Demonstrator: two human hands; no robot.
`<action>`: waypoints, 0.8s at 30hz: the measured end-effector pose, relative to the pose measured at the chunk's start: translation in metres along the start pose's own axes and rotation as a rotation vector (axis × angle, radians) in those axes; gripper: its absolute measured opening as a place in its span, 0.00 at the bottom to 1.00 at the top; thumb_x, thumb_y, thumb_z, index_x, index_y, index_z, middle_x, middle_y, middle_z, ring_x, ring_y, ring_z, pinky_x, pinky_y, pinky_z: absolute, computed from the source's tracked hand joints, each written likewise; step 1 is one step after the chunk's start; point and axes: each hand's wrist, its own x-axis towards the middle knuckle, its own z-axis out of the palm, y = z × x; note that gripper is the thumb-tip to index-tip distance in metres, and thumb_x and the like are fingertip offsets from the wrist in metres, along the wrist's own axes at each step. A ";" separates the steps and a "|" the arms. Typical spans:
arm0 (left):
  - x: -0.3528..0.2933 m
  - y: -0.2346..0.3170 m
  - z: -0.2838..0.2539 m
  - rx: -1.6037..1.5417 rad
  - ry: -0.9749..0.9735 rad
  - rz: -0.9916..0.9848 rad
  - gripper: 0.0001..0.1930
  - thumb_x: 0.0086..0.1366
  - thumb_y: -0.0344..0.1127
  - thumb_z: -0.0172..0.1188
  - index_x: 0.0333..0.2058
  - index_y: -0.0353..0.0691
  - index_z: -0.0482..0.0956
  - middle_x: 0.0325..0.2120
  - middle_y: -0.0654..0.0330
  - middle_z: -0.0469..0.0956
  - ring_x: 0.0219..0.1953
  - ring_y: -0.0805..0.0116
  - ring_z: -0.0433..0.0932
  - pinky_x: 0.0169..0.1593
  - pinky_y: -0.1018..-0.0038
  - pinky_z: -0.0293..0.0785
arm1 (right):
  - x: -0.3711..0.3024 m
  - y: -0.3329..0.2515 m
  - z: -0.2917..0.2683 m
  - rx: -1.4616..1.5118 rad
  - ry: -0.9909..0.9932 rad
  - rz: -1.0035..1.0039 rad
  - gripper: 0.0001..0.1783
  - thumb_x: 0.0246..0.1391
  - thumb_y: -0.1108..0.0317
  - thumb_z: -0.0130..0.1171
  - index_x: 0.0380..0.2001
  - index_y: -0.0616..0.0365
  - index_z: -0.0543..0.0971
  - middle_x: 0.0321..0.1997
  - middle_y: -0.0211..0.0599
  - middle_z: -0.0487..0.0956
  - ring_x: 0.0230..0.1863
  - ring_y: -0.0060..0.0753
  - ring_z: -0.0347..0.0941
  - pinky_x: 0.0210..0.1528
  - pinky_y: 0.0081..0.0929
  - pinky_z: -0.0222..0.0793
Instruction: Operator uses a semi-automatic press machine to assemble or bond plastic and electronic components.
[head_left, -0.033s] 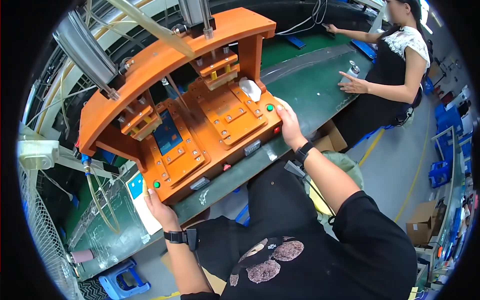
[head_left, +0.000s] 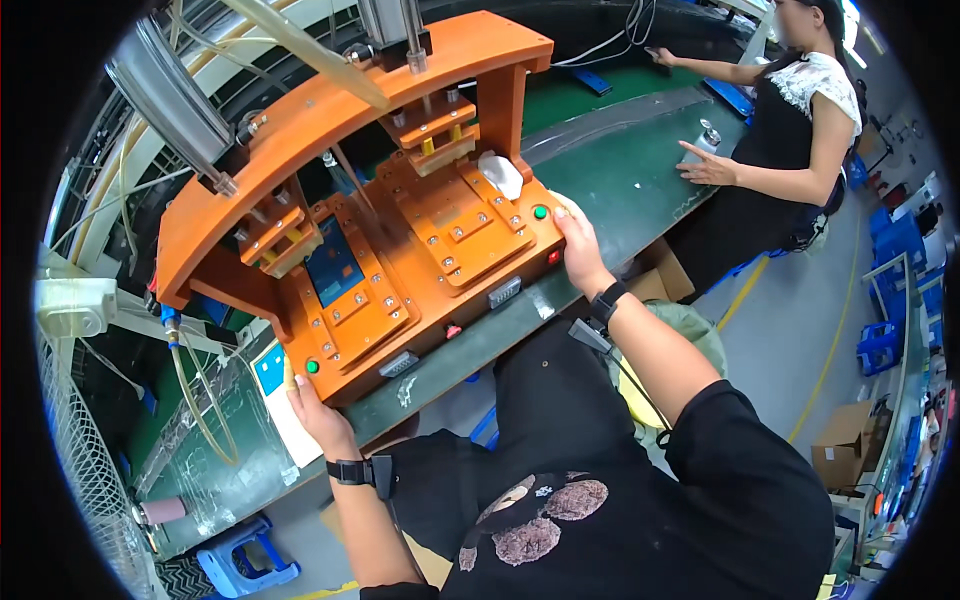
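An orange press fixture (head_left: 430, 325) with two beds and an arched frame stands in front of me. My left hand (head_left: 322, 420) touches its left front corner, just beside a green button (head_left: 312, 367). At the right front corner my right hand (head_left: 580, 245) lies against the side, fingers stretched out, close to another green button (head_left: 540, 212). Neither hand covers a button. A dark blue panel (head_left: 335, 262) lies in the left bed, partly under the raised pressing block (head_left: 275, 240). The right bed (head_left: 465, 228) shows bare orange plates, with a white crumpled piece (head_left: 500, 176) beside it.
Metal cylinders (head_left: 175, 100) and hoses rise above the frame. A white sheet with a blue patch (head_left: 290, 420) lies left of the fixture on the green bench (head_left: 600, 190). A co-worker (head_left: 790, 150) sits at the right, one hand near a bottle (head_left: 703, 142). A blue stool (head_left: 245, 560) stands below left.
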 end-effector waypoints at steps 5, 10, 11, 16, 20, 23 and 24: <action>0.001 -0.001 -0.002 -0.013 0.008 0.009 0.20 0.73 0.38 0.44 0.59 0.32 0.63 0.52 0.54 0.72 0.52 0.67 0.72 0.56 0.71 0.68 | 0.000 0.006 -0.002 0.000 -0.010 0.009 0.23 0.64 0.63 0.44 0.57 0.67 0.68 0.56 0.39 0.73 0.57 0.28 0.68 0.61 0.24 0.59; -0.001 -0.007 -0.018 0.086 -0.025 0.051 0.20 0.73 0.39 0.45 0.58 0.34 0.65 0.53 0.54 0.71 0.54 0.65 0.71 0.57 0.69 0.67 | -0.002 0.011 0.004 -0.126 0.052 -0.022 0.20 0.64 0.65 0.45 0.54 0.67 0.69 0.55 0.39 0.73 0.56 0.29 0.67 0.62 0.27 0.59; -0.001 -0.008 -0.022 0.172 0.009 0.083 0.20 0.72 0.38 0.46 0.58 0.34 0.65 0.53 0.54 0.70 0.54 0.65 0.71 0.57 0.69 0.66 | -0.002 0.008 0.004 -0.166 0.054 -0.008 0.20 0.65 0.63 0.45 0.53 0.66 0.70 0.55 0.39 0.73 0.56 0.29 0.68 0.61 0.28 0.61; -0.058 0.026 -0.007 0.604 0.076 0.419 0.18 0.68 0.27 0.48 0.55 0.30 0.66 0.51 0.52 0.71 0.54 0.63 0.69 0.59 0.69 0.61 | -0.029 -0.013 -0.006 -0.413 0.179 -0.282 0.24 0.62 0.71 0.53 0.59 0.64 0.64 0.61 0.40 0.66 0.58 0.31 0.64 0.62 0.29 0.59; -0.095 0.056 0.005 0.740 -0.588 0.493 0.11 0.57 0.27 0.58 0.41 0.37 0.78 0.38 0.53 0.79 0.41 0.56 0.76 0.48 0.67 0.69 | -0.103 -0.063 0.047 -0.384 -0.178 -0.291 0.34 0.50 0.72 0.63 0.60 0.62 0.64 0.62 0.40 0.67 0.62 0.36 0.64 0.62 0.35 0.59; -0.105 0.045 0.022 0.962 -1.114 0.269 0.16 0.56 0.34 0.62 0.44 0.39 0.78 0.39 0.50 0.79 0.44 0.57 0.77 0.50 0.65 0.70 | -0.128 -0.095 0.102 -0.600 -0.974 -0.292 0.41 0.40 0.64 0.71 0.59 0.62 0.66 0.60 0.46 0.69 0.61 0.46 0.65 0.63 0.39 0.59; -0.109 0.043 0.033 1.128 -1.241 0.165 0.18 0.56 0.38 0.62 0.45 0.40 0.77 0.39 0.51 0.78 0.45 0.55 0.76 0.49 0.61 0.69 | -0.134 -0.092 0.122 -0.550 -1.118 -0.237 0.41 0.40 0.61 0.71 0.58 0.62 0.68 0.59 0.48 0.70 0.61 0.49 0.65 0.63 0.40 0.60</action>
